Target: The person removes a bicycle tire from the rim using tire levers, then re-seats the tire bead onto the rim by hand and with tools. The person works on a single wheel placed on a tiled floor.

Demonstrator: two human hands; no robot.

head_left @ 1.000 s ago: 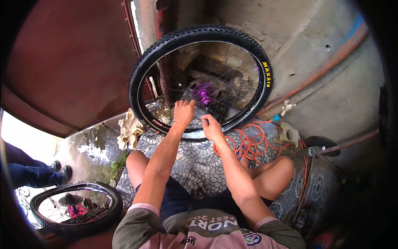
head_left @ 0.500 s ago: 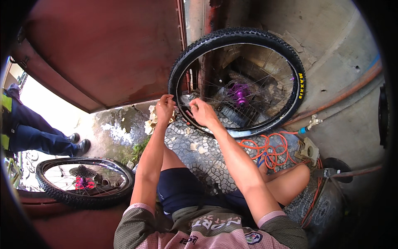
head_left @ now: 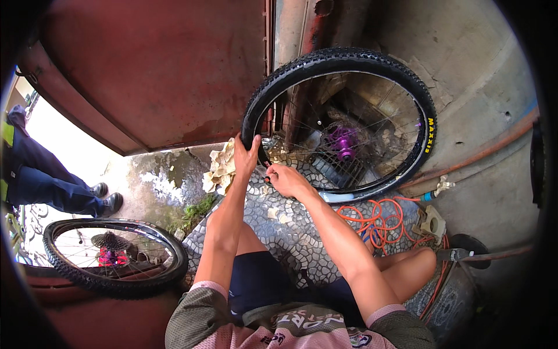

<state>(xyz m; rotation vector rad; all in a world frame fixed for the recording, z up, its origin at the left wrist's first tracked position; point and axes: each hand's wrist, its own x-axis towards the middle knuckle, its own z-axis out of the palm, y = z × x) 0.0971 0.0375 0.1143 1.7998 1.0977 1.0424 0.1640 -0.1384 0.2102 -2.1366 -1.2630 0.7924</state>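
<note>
A bicycle wheel (head_left: 429, 107) with a knobby black tire and a purple hub stands upright in front of me. My left hand (head_left: 246, 156) is closed around the tire at its lower left side, thumb toward the rim. Close by, inside the rim's lower left edge, my right hand (head_left: 287, 180) has its fingers pinched together. A small dark piece with an orange tint shows at those fingertips, too small to name. Crumpled pale paper or cloth (head_left: 221, 168) lies just left of my left hand.
A second bicycle wheel (head_left: 116, 285) with a cassette lies at the lower left. Near it stands a person in dark trousers (head_left: 52, 189). A coiled orange hose (head_left: 378, 218) lies on the pebbled floor (head_left: 256, 218) at right. A red metal gate (head_left: 157, 70) rises behind.
My left hand has taken hold of the tire's left side, after hovering beside it. The right hand has moved lower along the rim, its fingers now pinched on a small piece.
</note>
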